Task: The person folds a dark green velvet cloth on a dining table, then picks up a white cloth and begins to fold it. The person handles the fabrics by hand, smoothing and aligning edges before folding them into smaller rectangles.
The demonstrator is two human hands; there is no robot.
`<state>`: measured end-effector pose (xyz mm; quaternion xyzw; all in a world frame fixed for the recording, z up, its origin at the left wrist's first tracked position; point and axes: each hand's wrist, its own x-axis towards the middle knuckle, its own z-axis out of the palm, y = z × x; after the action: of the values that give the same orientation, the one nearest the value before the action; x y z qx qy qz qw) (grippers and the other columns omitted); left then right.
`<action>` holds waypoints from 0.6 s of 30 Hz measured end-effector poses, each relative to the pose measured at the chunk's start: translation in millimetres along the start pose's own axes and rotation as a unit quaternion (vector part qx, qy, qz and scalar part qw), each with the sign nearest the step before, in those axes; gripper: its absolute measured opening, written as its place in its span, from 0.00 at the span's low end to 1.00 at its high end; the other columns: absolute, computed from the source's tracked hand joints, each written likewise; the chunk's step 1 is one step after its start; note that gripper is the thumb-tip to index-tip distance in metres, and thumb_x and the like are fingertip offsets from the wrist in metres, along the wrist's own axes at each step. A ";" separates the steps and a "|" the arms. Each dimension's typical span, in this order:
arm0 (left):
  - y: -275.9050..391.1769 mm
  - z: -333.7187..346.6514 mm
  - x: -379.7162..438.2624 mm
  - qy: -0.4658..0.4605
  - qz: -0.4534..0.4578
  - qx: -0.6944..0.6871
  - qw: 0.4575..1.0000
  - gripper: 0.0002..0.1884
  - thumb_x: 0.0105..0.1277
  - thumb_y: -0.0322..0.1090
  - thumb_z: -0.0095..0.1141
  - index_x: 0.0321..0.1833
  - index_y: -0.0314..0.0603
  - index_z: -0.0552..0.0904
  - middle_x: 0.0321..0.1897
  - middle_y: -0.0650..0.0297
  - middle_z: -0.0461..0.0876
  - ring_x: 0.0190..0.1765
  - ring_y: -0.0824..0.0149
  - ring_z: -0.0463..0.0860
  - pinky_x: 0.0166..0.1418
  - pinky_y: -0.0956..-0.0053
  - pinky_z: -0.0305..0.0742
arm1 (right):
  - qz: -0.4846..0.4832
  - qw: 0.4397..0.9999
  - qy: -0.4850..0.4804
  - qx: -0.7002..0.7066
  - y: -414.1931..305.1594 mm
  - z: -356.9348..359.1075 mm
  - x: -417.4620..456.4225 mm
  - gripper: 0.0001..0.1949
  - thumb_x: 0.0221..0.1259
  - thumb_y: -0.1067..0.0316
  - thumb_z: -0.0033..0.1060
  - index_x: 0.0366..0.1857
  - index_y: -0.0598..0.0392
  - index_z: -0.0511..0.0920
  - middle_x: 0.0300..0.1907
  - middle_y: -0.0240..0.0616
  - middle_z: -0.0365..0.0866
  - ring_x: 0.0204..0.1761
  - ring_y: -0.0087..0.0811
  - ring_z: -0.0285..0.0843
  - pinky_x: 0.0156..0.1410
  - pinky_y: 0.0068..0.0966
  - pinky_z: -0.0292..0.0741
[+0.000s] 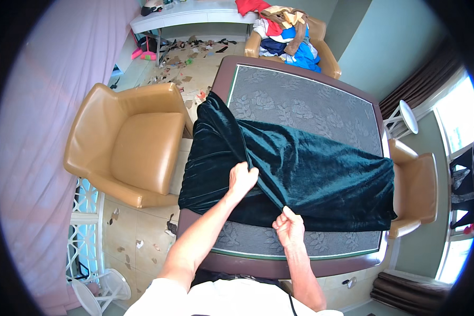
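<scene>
A dark green velvet cloth [324,177] lies across the table [300,94], which has a grey floral-patterned top. Its left part hangs over the table's left edge, and its right end reaches past the right edge. My left hand [242,179] grips a raised fold of the velvet near the middle. Lower and to the right, my right hand [290,225] pinches the same fold near the cloth's front part. The fold is pulled taut between both hands and runs on up towards the far left corner.
Tan armchairs stand left [142,146] and right [418,189] of the table. Another armchair [328,51] at the back holds piled clothes [288,35]. A white desk [189,15] is beyond. Scraps litter the tiled floor [142,237]; white stools [118,284] stand at lower left.
</scene>
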<state>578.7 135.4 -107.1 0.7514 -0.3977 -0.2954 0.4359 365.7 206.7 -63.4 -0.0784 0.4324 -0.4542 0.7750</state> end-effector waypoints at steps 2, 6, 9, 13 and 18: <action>9.6 -15.3 16.8 -0.048 -0.067 -0.148 0.986 0.13 0.65 0.36 0.61 0.26 0.34 0.81 0.17 0.63 0.79 0.21 0.70 0.79 0.26 0.70 0.71 | -0.018 1.000 0.002 0.013 -1.4 2.3 1.6 0.14 0.66 0.67 0.68 0.21 0.52 0.75 0.18 0.33 0.70 0.22 0.31 0.70 0.31 0.32 0.68; 55.4 -72.6 -20.0 -0.088 -0.026 -0.284 0.954 0.15 0.71 0.39 0.62 0.28 0.37 0.81 0.18 0.67 0.78 0.18 0.76 0.74 0.24 0.78 0.68 | -0.063 0.997 -0.019 0.042 0.6 0.5 1.8 0.14 0.69 0.62 0.66 0.23 0.47 0.75 0.20 0.29 0.71 0.24 0.27 0.68 0.33 0.31 0.67; 21.3 -89.7 -63.3 -0.074 -0.069 -0.320 0.942 0.17 0.73 0.42 0.63 0.29 0.37 0.81 0.19 0.64 0.80 0.18 0.77 0.74 0.22 0.79 0.67 | -0.025 0.997 0.012 0.069 15.9 8.8 8.3 0.15 0.70 0.59 0.66 0.23 0.46 0.75 0.21 0.30 0.74 0.24 0.28 0.70 0.33 0.31 0.68; -37.6 -67.6 -99.8 -0.056 -0.258 -0.400 0.878 0.17 0.72 0.42 0.65 0.27 0.42 0.79 0.20 0.63 0.81 0.17 0.77 0.74 0.20 0.82 0.65 | 0.080 0.996 0.022 0.036 45.6 9.3 17.3 0.16 0.69 0.50 0.68 0.25 0.46 0.79 0.26 0.33 0.82 0.27 0.31 0.77 0.33 0.33 0.74; -33.6 -64.3 -94.2 -0.075 -0.221 -0.382 0.894 0.17 0.73 0.43 0.65 0.27 0.42 0.79 0.21 0.64 0.82 0.19 0.78 0.75 0.21 0.83 0.67 | 0.107 0.994 -0.031 0.007 76.3 22.9 30.8 0.12 0.66 0.58 0.72 0.28 0.49 0.80 0.27 0.35 0.84 0.26 0.33 0.82 0.32 0.35 0.78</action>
<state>593.0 253.2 -99.2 0.5714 -0.1096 -0.5687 0.5815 437.8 220.6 -107.0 -0.0404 0.4110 -0.3688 0.8327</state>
